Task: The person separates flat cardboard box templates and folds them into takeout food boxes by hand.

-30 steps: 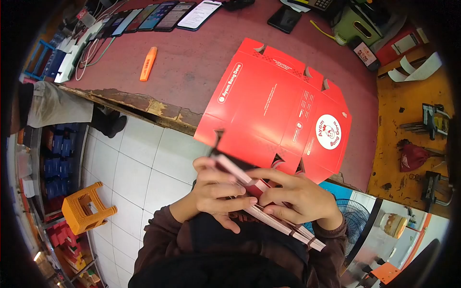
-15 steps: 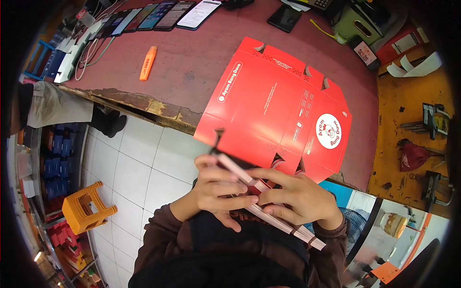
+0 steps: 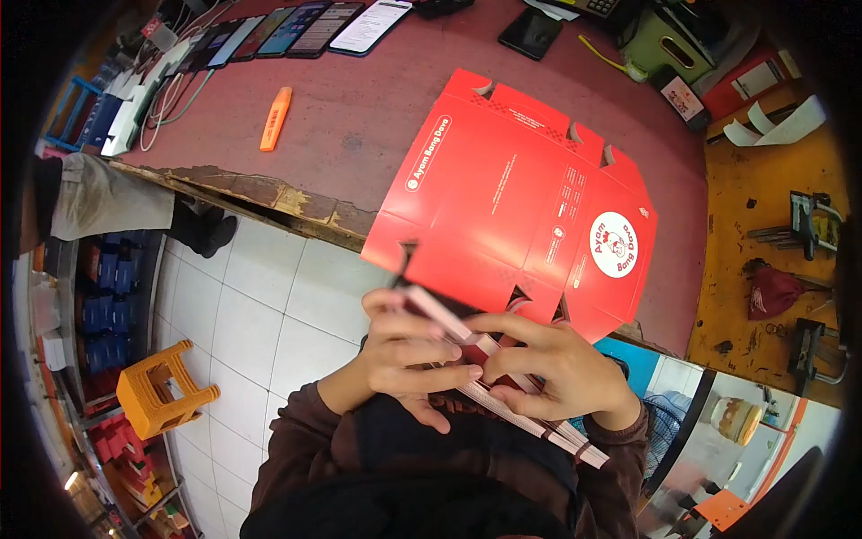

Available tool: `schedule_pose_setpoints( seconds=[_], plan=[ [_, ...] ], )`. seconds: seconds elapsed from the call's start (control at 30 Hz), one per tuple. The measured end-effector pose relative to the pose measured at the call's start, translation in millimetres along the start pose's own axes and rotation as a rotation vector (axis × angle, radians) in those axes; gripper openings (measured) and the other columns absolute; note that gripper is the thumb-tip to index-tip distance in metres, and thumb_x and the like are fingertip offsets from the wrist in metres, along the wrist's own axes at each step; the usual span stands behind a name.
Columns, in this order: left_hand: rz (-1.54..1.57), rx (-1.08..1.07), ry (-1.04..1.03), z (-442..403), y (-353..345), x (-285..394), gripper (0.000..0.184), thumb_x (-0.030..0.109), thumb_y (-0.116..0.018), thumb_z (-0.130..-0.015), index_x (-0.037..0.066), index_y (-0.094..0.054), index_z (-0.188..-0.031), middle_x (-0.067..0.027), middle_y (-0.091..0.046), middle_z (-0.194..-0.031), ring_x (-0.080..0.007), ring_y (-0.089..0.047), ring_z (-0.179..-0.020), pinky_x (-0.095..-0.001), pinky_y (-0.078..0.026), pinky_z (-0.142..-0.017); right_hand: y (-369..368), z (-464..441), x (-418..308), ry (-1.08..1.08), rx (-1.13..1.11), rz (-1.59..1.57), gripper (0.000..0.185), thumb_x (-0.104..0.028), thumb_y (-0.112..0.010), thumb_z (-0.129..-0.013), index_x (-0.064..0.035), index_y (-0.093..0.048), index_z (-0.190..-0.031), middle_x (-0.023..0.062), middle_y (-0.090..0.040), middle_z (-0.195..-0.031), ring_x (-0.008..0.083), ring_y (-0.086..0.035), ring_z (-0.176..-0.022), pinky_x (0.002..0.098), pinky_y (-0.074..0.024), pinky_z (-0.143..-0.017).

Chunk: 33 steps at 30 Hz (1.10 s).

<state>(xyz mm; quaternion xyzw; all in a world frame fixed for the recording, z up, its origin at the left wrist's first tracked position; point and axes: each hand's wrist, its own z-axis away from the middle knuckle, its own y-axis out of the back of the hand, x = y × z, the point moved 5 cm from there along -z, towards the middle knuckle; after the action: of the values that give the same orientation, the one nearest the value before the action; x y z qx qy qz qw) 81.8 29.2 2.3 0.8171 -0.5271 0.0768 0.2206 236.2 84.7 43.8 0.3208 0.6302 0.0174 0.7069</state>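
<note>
Close to my body I hold a partly folded cardboard box (image 3: 573, 440), seen nearly edge-on, with pale edges and a bit of red between them. My left hand (image 3: 409, 355) grips its upper left part, the fingers slightly blurred. On the right, my right hand (image 3: 561, 368) has its thumb and fingers pinched on the box's middle. Just beyond both hands, a flat red box sheet (image 3: 485, 193) lies on the table, printed "Ayam Bang Dava" with a round white logo. Its near edge overhangs the table's front edge.
On the maroon table (image 3: 350, 108) are an orange highlighter (image 3: 277, 119), a row of phones (image 3: 310, 31), a dark phone (image 3: 532, 33) and a green box (image 3: 669, 45). An orange stool (image 3: 166, 386) stands on the tiled floor. Another person's leg (image 3: 112, 198) is at left.
My right fingers have shifted slightly on the box, and a little more red shows between them. My left hand stays nearly in place. The flat sheet has barely moved.
</note>
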Motion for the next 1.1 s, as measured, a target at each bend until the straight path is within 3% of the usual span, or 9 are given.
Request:
schedule_pose_setpoints(
  seconds=[0.4, 0.7, 0.77, 1.07, 1.1],
  plan=[
    [0.002, 0.005, 0.002, 1.7, 0.2, -0.5, 0.053, 0.072, -0.051, -0.069, 0.026, -0.072, -0.088, 0.0069, -0.058, -0.091, -0.0172, -0.048, -0.096, -0.0444, -0.026, -0.091, 1.2, -1.5, 0.4, -0.068, 0.020, -0.028, 0.015, -0.011, -0.065, -0.067, -0.0104, -0.055, -0.078, 0.0071, -0.054, -0.117, 0.0228, -0.061, -0.064, 0.0314, -0.0482, -0.052],
    [0.009, -0.005, -0.005, 0.8, -0.2, -0.8, 0.054, 0.072, -0.050, -0.070, 0.026, -0.072, -0.087, 0.0067, -0.058, -0.091, -0.0167, -0.049, -0.095, -0.0443, -0.025, -0.091, 12.2, 1.3, -11.1, -0.181, 0.230, 0.193, 0.018, -0.007, -0.063, -0.067, -0.0106, -0.061, -0.085, 0.0106, -0.051, -0.123, 0.0215, -0.062, -0.066, 0.0292, -0.0478, -0.048],
    [0.014, -0.003, -0.002, 0.9, -0.2, -1.1, 0.054, 0.072, -0.050, -0.070, 0.026, -0.073, -0.087, 0.0066, -0.058, -0.091, -0.0167, -0.049, -0.095, -0.0445, -0.024, -0.092, 5.3, 3.1, -11.4, -0.026, 0.089, 0.301, 0.019, -0.007, -0.063, -0.069, -0.0105, -0.064, -0.087, 0.0118, -0.051, -0.124, 0.0222, -0.063, -0.067, 0.0302, -0.0490, -0.050],
    [0.022, 0.010, -0.007, 2.3, 0.5, -1.6, 0.054, 0.071, -0.051, -0.070, 0.025, -0.073, -0.090, 0.0059, -0.058, -0.090, -0.0166, -0.049, -0.096, -0.0447, -0.024, -0.093, 2.5, -1.7, -3.4, -0.042, -0.003, 0.013, 0.014, -0.020, -0.068, -0.077, -0.0091, -0.063, -0.084, 0.0141, -0.050, -0.123, 0.0245, -0.063, -0.071, 0.0313, -0.0500, -0.057],
    [-0.002, 0.000, -0.025, 1.1, 0.2, -1.4, 0.054, 0.072, -0.046, -0.073, 0.026, -0.072, -0.085, 0.0056, -0.056, -0.089, -0.0170, -0.048, -0.095, -0.0443, -0.025, -0.091, 2.4, -1.7, -1.4, -0.043, -0.003, 0.014, 0.014, -0.020, -0.068, -0.077, -0.0091, -0.063, -0.084, 0.0141, -0.050, -0.123, 0.0245, -0.063, -0.071, 0.0313, -0.0500, -0.057]
  ],
)
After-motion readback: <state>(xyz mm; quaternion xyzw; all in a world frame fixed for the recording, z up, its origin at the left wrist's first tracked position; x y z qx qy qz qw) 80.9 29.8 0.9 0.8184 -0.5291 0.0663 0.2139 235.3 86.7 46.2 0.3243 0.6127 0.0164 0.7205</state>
